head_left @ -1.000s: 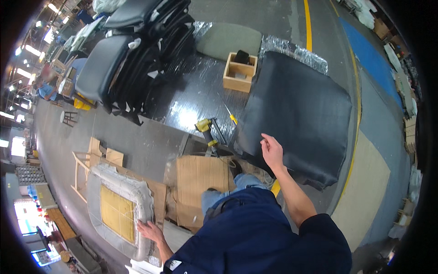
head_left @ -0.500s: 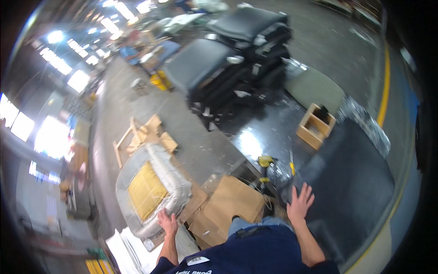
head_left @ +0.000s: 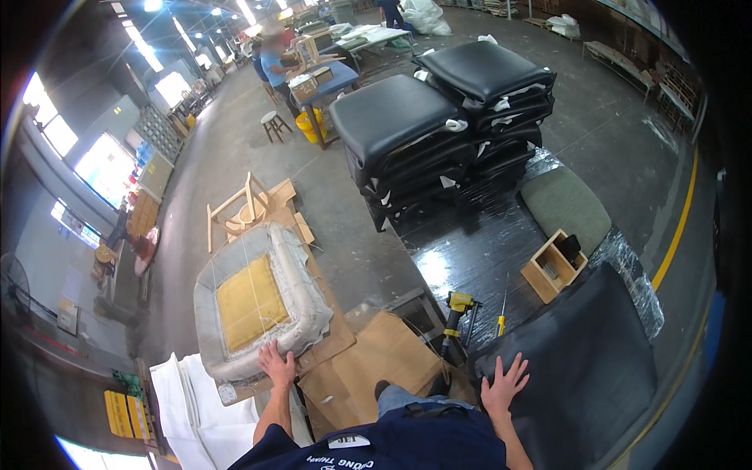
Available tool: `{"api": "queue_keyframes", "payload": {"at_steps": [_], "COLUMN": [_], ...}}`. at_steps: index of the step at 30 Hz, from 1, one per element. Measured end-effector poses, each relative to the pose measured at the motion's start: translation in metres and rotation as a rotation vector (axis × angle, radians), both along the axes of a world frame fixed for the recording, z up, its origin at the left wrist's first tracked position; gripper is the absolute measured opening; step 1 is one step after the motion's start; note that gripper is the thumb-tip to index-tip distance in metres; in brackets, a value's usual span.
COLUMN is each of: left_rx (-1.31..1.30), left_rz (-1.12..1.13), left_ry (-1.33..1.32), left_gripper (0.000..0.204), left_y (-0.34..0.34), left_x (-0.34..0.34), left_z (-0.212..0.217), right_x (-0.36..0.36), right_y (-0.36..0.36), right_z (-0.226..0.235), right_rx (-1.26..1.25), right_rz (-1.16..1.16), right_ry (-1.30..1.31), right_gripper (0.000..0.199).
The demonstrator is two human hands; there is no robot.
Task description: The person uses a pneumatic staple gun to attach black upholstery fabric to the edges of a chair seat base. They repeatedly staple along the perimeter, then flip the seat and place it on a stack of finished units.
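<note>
My left hand [head_left: 276, 365] rests with spread fingers on the near edge of a pale grey, plastic-wrapped padded seat frame [head_left: 301, 335]. A yellow cushion [head_left: 252, 301] lies inside that frame under string. On the other side, my right hand [head_left: 505, 385] lies open on the left edge of a black upholstered seat pad [head_left: 583, 368] on the table. Beyond that hand are a yellow and black staple gun [head_left: 457, 313] and a screwdriver with a yellow handle [head_left: 500, 324]. Neither hand grips anything.
A wooden box [head_left: 542, 276] with compartments stands behind the black pad, beside a green pad [head_left: 565, 205]. Stacked black seat pads [head_left: 399, 117] fill the table's far end. Cardboard [head_left: 376, 352] covers the floor by my feet; white sheets [head_left: 200, 407] lie at left. A person [head_left: 274, 66] stands far off.
My view has shifted and sharpened, so the tables and stacks sit differently in it. Both hands stay open at the grey frame and the black pad.
</note>
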State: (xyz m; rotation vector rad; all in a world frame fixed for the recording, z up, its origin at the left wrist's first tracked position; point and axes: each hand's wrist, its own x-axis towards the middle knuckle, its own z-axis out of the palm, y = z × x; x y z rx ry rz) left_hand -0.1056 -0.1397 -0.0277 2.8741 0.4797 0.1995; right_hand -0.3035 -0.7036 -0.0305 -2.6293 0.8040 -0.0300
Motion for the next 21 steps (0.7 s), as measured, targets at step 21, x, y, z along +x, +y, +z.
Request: {"api": "queue_keyframes", "payload": {"at_steps": [21], "left_rx": [-0.009], "left_rz": [-0.014], "left_ry": [-0.033], "left_gripper": [0.080], "left_y": [-0.016], "left_x": [0.003], "left_z": [0.006], "right_x": [-0.001], "right_y": [0.001], "right_z": [0.004], "right_rx": [0.019], "right_rz": [0.005], "right_ry": [-0.001], "right_gripper": [0.073]}}
